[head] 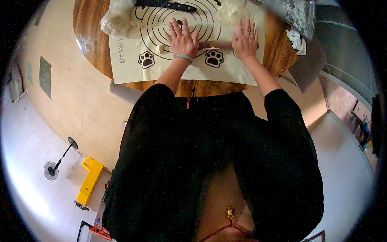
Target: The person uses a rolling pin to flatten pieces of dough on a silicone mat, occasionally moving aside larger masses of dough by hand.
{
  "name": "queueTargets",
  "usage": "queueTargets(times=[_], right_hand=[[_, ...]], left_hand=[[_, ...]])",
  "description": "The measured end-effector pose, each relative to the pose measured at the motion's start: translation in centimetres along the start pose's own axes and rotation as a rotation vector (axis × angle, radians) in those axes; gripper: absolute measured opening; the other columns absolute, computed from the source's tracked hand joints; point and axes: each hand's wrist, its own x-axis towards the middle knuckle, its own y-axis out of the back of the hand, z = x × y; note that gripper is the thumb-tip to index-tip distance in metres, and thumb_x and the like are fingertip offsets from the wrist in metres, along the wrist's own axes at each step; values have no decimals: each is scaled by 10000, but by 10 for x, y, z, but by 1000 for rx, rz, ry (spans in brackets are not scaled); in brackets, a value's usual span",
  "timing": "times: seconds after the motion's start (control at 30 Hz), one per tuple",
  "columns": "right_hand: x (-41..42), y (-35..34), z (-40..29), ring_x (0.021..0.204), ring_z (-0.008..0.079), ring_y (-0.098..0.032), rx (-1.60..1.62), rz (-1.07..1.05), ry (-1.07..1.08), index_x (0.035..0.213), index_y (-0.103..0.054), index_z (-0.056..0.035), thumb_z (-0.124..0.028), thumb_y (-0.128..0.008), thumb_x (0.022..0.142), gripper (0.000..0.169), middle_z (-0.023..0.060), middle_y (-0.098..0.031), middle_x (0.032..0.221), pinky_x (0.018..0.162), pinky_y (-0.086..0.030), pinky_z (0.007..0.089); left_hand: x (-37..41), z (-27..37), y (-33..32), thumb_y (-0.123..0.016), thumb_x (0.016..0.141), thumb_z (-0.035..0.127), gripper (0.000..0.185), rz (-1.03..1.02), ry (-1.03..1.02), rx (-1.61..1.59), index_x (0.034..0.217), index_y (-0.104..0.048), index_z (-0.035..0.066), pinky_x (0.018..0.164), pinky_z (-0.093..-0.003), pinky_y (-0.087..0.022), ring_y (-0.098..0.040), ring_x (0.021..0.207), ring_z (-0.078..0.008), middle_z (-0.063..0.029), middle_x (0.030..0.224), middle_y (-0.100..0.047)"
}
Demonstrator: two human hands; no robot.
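A wooden rolling pin point(215, 45) lies crosswise on a cream silicone pastry mat point(190, 74) printed with rings and paw prints. My left hand point(183, 42) rests palm down at the pin's left end, fingers spread. My right hand point(245, 42) is flat over its right end, fingers also straight and apart. A pale edge shows just under the pin, perhaps dough. Left of my left hand sits a small dough piece point(159, 49). Flattened dough rounds point(235, 13) lie beyond my right hand. At the mat's far left is a clear plastic bag point(116, 21) beside more dough bits.
A black-handled knife point(181, 7) lies at the mat's far side. On the right, a floured tray point(302, 18) and a crumpled white tissue point(297, 42) are on the round wooden table point(90, 36). A fan point(51, 171) stands on the floor, near a yellow object point(90, 183).
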Motion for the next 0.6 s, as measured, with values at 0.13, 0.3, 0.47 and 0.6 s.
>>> queueTargets(times=[0.13, 0.3, 0.47, 0.6], right_hand=[[-68, 11, 1, 1393, 389, -205, 83, -204, 33, 1432, -355, -120, -357, -477, 912, 584, 156, -231, 1524, 1122, -150, 540], [-38, 12, 5, 1387, 387, -227, -21, -149, 46, 1434, -351, -114, -356, -463, 924, 576, 158, -263, 1512, 1106, -190, 519], [-79, 18, -1, 1383, 373, -243, 90, -178, 123, 1422, -361, -81, -360, -478, 920, 586, 177, -271, 1503, 1106, -187, 519], [-84, 24, 6, 1380, 379, -249, 114, -223, 127, 1423, -359, -84, -371, -483, 920, 593, 187, -279, 1497, 1114, -173, 515]], left_hand=[[-69, -9, -13, -435, 916, 455, 682, -89, -37, 107, 1440, -300, 38, 1077, -634, -123, -208, 1381, -428, -235, 1502, -227], [-13, 7, 3, -450, 925, 419, 645, 5, -26, 16, 1419, -332, 22, 1075, -623, -149, -258, 1359, -422, -228, 1503, -229], [-83, -10, -17, -452, 921, 419, 650, -6, -36, 65, 1428, -320, 34, 1079, -616, -153, -250, 1363, -421, -202, 1514, -224], [-80, -2, -6, -439, 922, 423, 659, -42, -77, 12, 1425, -317, 15, 1079, -619, -146, -230, 1373, -422, -206, 1518, -211]])
